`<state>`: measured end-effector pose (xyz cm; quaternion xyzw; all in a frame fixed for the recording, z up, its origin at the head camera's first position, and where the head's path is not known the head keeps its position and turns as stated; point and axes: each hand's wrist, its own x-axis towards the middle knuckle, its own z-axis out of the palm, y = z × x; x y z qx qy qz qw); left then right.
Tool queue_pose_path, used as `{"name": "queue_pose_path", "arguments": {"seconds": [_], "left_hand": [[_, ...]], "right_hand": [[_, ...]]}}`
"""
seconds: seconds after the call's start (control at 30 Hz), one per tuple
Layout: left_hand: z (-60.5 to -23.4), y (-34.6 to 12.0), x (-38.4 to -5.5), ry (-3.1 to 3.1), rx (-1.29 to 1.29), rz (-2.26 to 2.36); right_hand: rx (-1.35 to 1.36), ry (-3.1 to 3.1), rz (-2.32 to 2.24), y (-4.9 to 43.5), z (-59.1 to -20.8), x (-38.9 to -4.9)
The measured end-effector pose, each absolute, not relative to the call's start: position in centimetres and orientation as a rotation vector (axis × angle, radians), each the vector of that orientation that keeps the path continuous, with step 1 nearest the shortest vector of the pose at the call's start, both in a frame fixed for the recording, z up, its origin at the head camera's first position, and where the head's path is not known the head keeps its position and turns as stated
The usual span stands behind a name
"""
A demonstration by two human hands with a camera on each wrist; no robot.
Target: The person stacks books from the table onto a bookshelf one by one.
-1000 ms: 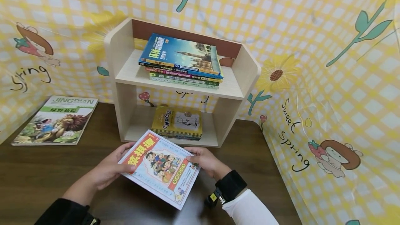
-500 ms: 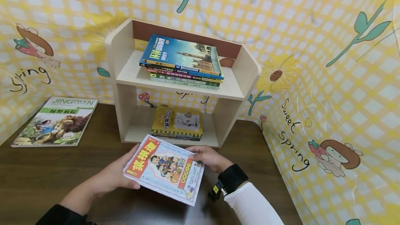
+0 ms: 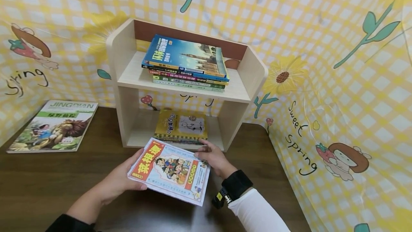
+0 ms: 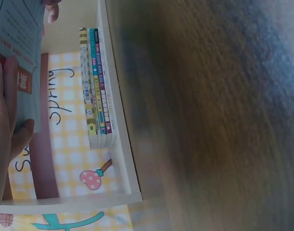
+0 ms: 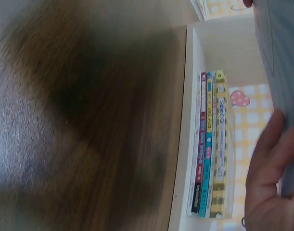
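Note:
A square, light-blue book (image 3: 170, 171) with a red title band is held tilted above the table, in front of the shelf. My left hand (image 3: 123, 174) grips its left edge, the thumb along the near corner and the other fingers underneath. At the far right corner my right hand (image 3: 215, 158) pinches the book, one finger raised off it toward the shelf. From the left wrist, the book's grey underside (image 4: 21, 72) shows with fingers of the left hand (image 4: 7, 101) against it. The right wrist view has the right hand (image 5: 272, 178) at the book's edge, partly cut off.
Behind the book stands a two-tier wooden shelf (image 3: 125, 117). Its upper tier bears a book stack topped by a blue book (image 3: 186, 56); a yellow-topped stack (image 3: 181, 126) lies below. A green-and-white book (image 3: 54, 126) lies on the dark table (image 3: 48, 178) at left.
The book has shifted slightly right and turned a little flatter. The left thumb has moved from its cover to its near edge. A right finger has lifted. The shelf stacks look unchanged.

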<state>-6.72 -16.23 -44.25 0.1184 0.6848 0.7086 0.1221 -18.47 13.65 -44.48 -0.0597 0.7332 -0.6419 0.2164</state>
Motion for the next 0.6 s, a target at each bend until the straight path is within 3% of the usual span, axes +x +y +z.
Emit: {"name": "queue_pose_path", "arguments": {"seconds": [0.27,0.6], "left_hand": [[-43.4,-15.8,-6.6,2.067,0.214,2.184],[-43.3,-14.8,-7.4,2.080,0.116,2.289]], "right_hand": [[0.065,1.956,-2.076,12.4,-43.3,-17.2],[0.042,1.951,-2.111,11.8,-42.0,-14.4]]}}
